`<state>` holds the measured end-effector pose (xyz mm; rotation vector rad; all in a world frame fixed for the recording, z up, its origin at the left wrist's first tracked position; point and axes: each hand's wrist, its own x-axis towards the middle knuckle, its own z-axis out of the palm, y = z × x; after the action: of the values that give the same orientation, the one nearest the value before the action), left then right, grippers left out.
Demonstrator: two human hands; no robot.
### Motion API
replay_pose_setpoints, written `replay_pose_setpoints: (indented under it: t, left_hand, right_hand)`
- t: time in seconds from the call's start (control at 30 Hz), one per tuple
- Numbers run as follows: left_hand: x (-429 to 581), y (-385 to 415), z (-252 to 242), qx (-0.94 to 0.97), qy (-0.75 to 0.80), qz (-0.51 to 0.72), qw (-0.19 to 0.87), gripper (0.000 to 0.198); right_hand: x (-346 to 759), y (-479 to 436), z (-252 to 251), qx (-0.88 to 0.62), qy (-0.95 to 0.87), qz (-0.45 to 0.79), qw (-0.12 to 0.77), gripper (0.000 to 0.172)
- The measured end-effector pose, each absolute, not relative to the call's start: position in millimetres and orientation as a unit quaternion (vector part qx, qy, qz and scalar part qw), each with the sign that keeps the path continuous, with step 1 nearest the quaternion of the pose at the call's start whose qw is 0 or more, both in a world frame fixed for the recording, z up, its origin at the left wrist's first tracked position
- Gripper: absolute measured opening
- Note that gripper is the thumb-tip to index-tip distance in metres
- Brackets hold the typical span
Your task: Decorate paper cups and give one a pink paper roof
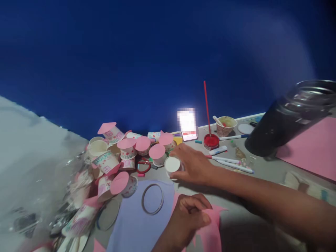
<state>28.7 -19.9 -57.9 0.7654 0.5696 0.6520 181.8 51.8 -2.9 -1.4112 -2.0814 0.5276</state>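
Note:
My right hand reaches across the table with its fingers wrapped round a small paper cup, whose plain white end faces up. Nearer to me, my left hand pinches a piece of pink paper with torn or cut edges. Beside the held cup stands a paper cup topped with a pink paper disc. A sheet of lilac paper lies left of my left hand, and a grey ring rests on it.
Several decorated paper cups crowd the left side, near red-handled scissors. Behind my right hand are a phone, a red pot with a stick and a patterned cup. Markers and a dark bottle are at right.

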Motion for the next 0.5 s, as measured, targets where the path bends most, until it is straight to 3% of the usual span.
replay_pose_setpoints:
  t: [0.23,0.37,0.5]
  left_hand:
    - [28.0,-14.9,-51.0,0.395,0.253,0.295,0.832,0.020]
    - [26.5,-12.0,-42.7,0.418,0.271,0.267,0.825,0.027]
    - [24.6,-10.5,-38.9,0.418,0.287,0.297,0.809,0.028]
  right_hand:
    - [179.2,50.9,-1.6,-0.523,-0.802,0.168,0.234,0.070]
    - [205.7,17.2,20.4,-0.562,-0.804,0.155,0.118,0.035]
    - [240.3,-19.9,26.1,-0.622,-0.767,0.153,0.016,0.028]
